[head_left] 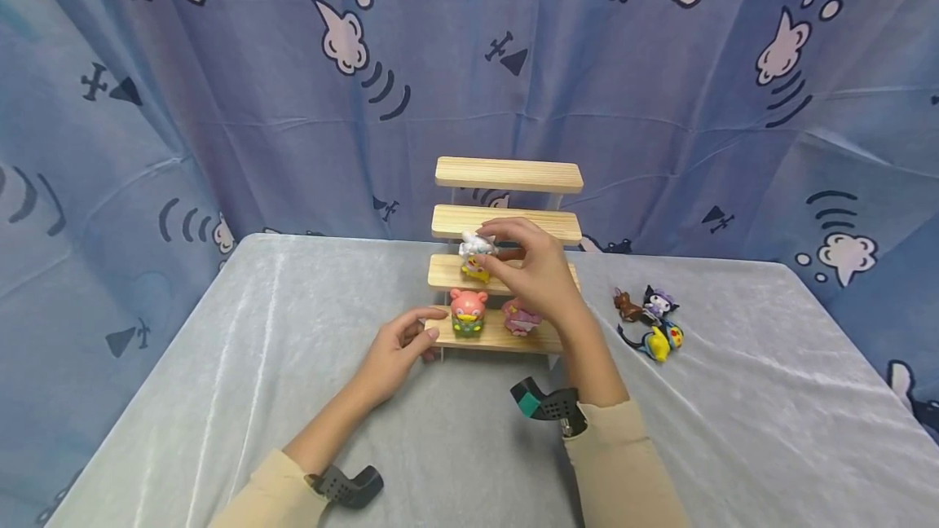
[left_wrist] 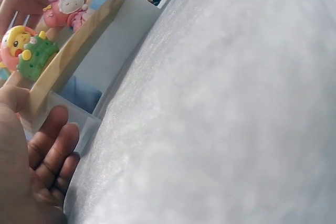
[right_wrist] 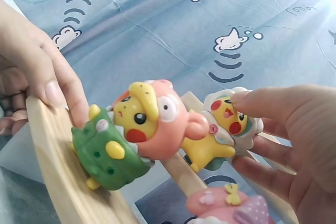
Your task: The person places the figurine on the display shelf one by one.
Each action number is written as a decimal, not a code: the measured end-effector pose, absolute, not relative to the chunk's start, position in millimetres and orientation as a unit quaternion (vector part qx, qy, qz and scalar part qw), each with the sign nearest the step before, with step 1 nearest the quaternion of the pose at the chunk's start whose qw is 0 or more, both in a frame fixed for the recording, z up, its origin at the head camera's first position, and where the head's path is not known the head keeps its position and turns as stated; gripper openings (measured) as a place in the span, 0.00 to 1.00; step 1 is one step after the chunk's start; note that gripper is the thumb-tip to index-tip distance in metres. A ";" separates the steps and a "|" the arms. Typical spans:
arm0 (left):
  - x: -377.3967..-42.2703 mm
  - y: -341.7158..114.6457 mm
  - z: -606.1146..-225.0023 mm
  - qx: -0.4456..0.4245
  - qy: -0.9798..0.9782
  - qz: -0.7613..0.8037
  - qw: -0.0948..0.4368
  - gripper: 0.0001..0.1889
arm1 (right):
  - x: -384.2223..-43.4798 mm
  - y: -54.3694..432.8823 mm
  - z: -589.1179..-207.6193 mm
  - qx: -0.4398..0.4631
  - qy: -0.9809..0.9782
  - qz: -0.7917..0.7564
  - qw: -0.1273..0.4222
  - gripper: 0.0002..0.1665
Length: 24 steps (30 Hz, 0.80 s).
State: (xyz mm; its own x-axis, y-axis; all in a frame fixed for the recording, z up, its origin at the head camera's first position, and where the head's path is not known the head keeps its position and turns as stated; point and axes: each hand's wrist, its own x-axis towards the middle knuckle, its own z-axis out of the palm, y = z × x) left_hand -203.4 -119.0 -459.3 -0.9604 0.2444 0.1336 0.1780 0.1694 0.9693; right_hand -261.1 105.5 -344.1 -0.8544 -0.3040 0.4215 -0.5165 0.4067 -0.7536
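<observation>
My right hand pinches a yellow figurine in a white hood between thumb and fingers, at the left part of the second step from the bottom. My left hand grips the left end of the wooden display shelf's bottom step, fingertips showing under the board in the left wrist view. On that step stands a figurine with a pink hood and green body, close to the left hand. A pink figurine sits farther right on the same step, partly below my right wrist.
Right of the shelf, on the grey cloth-covered table, lie a brown figurine, a purple-and-black one and a yellow-and-blue one. Two upper steps rise behind, before a blue patterned curtain.
</observation>
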 end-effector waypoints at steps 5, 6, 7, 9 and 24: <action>-204.1 -118.9 -459.0 0.140 0.764 0.629 0.026 0.16 | -261.1 103.4 -344.4 0.240 -0.826 0.500 0.103 0.18; -204.1 -118.9 -459.0 0.140 0.764 0.629 0.025 0.16 | -261.4 103.1 -345.1 0.239 -0.825 0.503 0.102 0.18; -204.3 -119.0 -459.3 0.140 0.764 0.629 0.025 0.16 | -261.6 102.8 -345.8 0.237 -0.823 0.505 0.101 0.17; -204.2 -119.0 -459.5 0.140 0.763 0.630 0.025 0.16 | -262.0 102.5 -347.0 0.233 -0.822 0.510 0.100 0.17; -203.8 -120.8 -464.4 0.132 0.767 0.628 0.031 0.16 | -256.8 110.9 -342.0 0.226 -0.841 0.473 0.134 0.16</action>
